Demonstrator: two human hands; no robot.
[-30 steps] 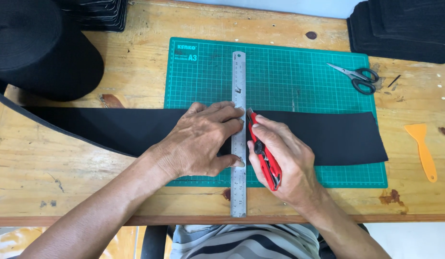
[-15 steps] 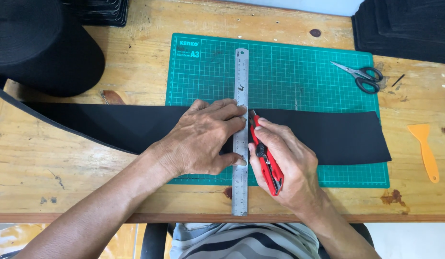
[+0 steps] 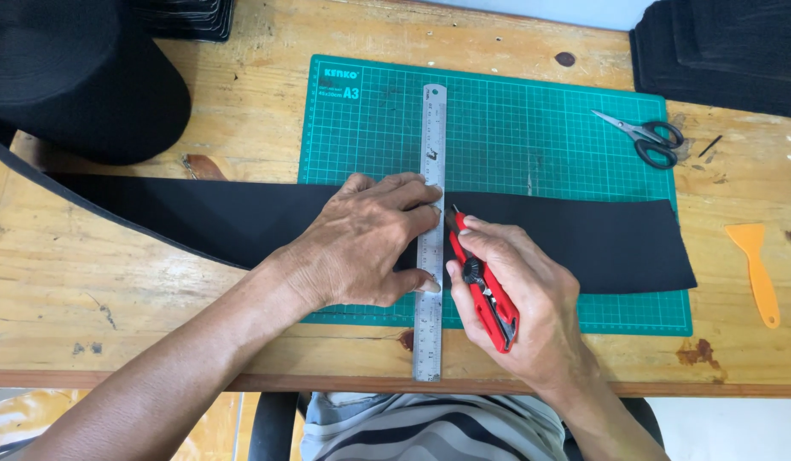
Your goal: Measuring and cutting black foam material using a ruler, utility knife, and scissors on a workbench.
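Hardly moved — right hand (image 3: pixel 519 294) fingers gripping red cutter (image 3: pixel 483 292) beside ruler (image 3: pixel 430 230) — left hand (image 3: pixel 361 243) fingers spread on it.

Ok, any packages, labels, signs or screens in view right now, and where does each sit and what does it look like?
No packages, signs or screens.
Cutting mat: green rectangle with a pale grid, mid-table, a small white printed mark in its top left corner.
Ruler: long steel strip with engraved scale marks, lying upright across the mat, pressed down by the left hand.
Knife: red with black parts, in the right hand, no label visible.
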